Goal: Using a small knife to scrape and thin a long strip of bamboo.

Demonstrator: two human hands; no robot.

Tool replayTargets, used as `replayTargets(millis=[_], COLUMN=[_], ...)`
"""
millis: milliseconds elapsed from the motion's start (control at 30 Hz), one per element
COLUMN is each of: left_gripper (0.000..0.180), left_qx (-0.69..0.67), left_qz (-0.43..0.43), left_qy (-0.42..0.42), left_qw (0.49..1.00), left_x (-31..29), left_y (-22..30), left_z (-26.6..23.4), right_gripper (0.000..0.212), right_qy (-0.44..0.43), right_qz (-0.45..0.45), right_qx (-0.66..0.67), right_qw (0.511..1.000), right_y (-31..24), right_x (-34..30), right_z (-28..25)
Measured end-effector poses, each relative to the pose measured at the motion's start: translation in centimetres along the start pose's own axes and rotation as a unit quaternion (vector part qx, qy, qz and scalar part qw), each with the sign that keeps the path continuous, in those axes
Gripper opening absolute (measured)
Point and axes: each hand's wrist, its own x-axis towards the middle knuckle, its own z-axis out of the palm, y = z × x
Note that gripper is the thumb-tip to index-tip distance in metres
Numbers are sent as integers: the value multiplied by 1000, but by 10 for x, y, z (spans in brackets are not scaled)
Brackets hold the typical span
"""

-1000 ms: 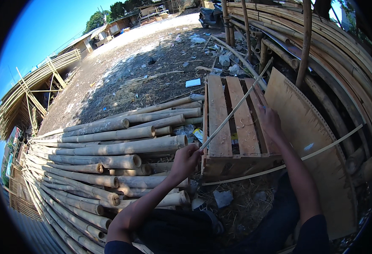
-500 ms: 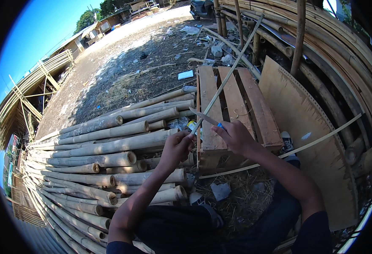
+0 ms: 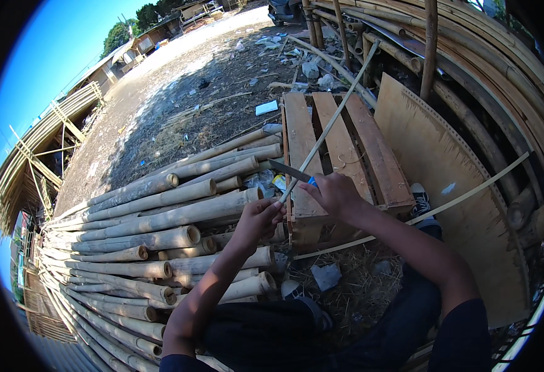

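Observation:
My left hand [image 3: 261,222] is closed around the near end of a long, thin bamboo strip [image 3: 330,126], which slants up and away to the right above a slatted wooden crate [image 3: 364,136]. In my right hand [image 3: 339,197] is a knife [image 3: 289,170] with a blue handle, its blade pointing left and lying across the strip just beyond my left fingers. Whether the edge is biting into the strip cannot be made out. A few thin curled shavings [image 3: 349,160] rest on the crate's slats.
Cut bamboo poles [image 3: 179,214] are stacked on my left. A curved plywood sheet [image 3: 445,204] leans to the right, with another thin strip [image 3: 470,191] crossing it. Behind stands a rack of long bamboo [image 3: 470,49]. A grey stone block [image 3: 326,276] lies between my feet.
The knife blade and my right hand have shifted slightly left and down, nearer my left hand. The strip is now a little steeper. The whole view has also shifted slightly.

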Motion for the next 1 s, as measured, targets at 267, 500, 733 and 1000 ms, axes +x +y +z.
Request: replayTargets(millis=[267,500,733,1000], left_gripper=[21,18,21,22], left_qx=[3,-67,-15,30], left_qz=[-46,-43,-19,11], left_qy=[-21,-21,-11,1], left_qw=[999,997,1000,999], left_x=[2,2,5,18], left_y=[-1,3,8,7], left_z=[0,3,14,15], right_gripper=[59,55,55,52], right_qy=[-44,-27,32,66], right_qz=[61,-53,-117,-139], right_qx=[122,79,-50,-105], right_qw=[990,995,991,982], right_y=[15,-31,-9,24], right_x=[-5,-15,-7,3], right_z=[-14,21,12,5])
